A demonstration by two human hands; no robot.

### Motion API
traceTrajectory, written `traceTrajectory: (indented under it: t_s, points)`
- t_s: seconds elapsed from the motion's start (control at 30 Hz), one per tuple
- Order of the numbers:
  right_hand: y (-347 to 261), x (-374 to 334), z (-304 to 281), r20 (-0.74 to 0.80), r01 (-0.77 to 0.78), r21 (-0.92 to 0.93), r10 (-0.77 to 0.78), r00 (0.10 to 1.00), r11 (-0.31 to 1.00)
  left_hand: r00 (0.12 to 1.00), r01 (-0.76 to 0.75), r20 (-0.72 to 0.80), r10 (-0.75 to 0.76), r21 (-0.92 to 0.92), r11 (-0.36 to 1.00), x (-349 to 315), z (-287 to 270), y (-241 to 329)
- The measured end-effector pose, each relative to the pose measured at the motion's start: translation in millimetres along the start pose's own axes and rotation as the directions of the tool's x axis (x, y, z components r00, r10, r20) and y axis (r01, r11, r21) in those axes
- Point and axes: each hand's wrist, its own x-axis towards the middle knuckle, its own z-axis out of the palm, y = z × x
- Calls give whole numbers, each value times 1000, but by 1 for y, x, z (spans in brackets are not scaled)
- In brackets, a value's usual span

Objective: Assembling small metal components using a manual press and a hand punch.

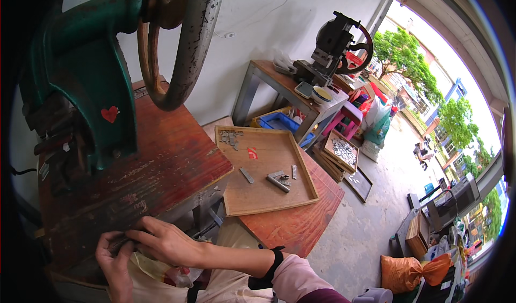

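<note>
At the front edge of the worn red-brown bench (177, 158), my two hands meet low on the left, above my lap. My left hand (115, 265) is closed, thumb and fingers pinched around something small and dark. The fingertips of my right hand (166, 243) are bent in against the same spot, and the fingers hide most of what is there. Below them a clear plastic bag (185, 275) with something red lies on my lap. A green hand press (91, 88) with a heart sticker stands on the bench, its big curved metal handwheel (196, 45) overhead.
Right of the bench, a shallow wooden tray (269, 136) holds small grey metal strips (246, 175), a metal rod (278, 184) and a red-and-white tag. Beyond are a second press (333, 50), a blue crate (279, 121), stacked trays (341, 150) and an orange sack (400, 273).
</note>
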Motion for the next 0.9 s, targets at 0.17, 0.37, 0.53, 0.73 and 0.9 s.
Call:
traceTrajectory:
  t_s: [0.17,0.37,0.53,0.73,0.9]
  points:
    - [-3,3,7,-12,1,0,-1,1000,1000,996,-52,-72,49,-41,998,-1,0,1]
    - [2,7,10,-59,-45,54,48,997,998,994,-61,-91,58,-29,998,6,-8,-4]
    - [5,14,13,-72,-55,91,62,995,994,994,-45,-105,40,-49,998,9,-12,-5]
    - [-3,26,14,-45,-110,236,124,991,965,997,-20,-74,18,-16,1000,7,-18,3]
    - [-7,32,14,49,-202,211,196,979,956,991,7,-130,-7,-3,1000,4,-19,17]
